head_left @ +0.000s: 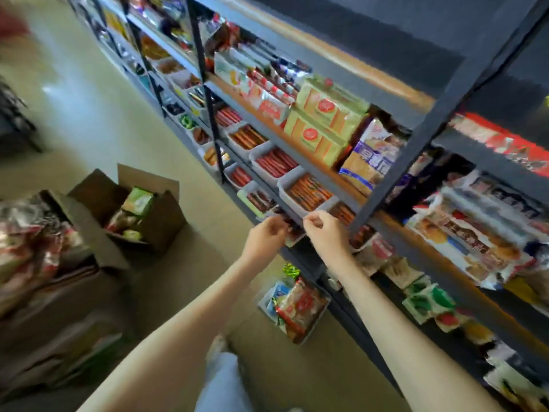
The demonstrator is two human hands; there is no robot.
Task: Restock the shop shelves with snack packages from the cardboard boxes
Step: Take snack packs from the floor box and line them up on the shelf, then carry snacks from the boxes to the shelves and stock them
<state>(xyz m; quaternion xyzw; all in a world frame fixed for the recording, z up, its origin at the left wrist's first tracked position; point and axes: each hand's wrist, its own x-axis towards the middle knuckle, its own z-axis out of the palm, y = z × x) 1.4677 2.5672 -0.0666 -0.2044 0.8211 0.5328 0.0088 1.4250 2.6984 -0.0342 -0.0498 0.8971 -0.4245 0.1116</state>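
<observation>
Both my arms reach to the front edge of a dark metal shelf (267,135) lined with white trays of red sausage sticks (276,163). My left hand (266,236) has its fingers curled around the rim of a small white tray of dark snack packets (294,231). My right hand (325,231) has curled fingers at the same tray's other side, beside another sausage tray (309,191). Motion blur hides the exact grip. An open cardboard box (142,209) with green and white snack packages stands on the floor to the left.
Stacked yellow-green cracker packs (323,120) and blue bread bags (371,156) fill the upper shelf. A basket of snack bags (297,307) sits on the floor below my hands. More boxes with red packages (32,242) stand at the left. Beige floor runs along the aisle.
</observation>
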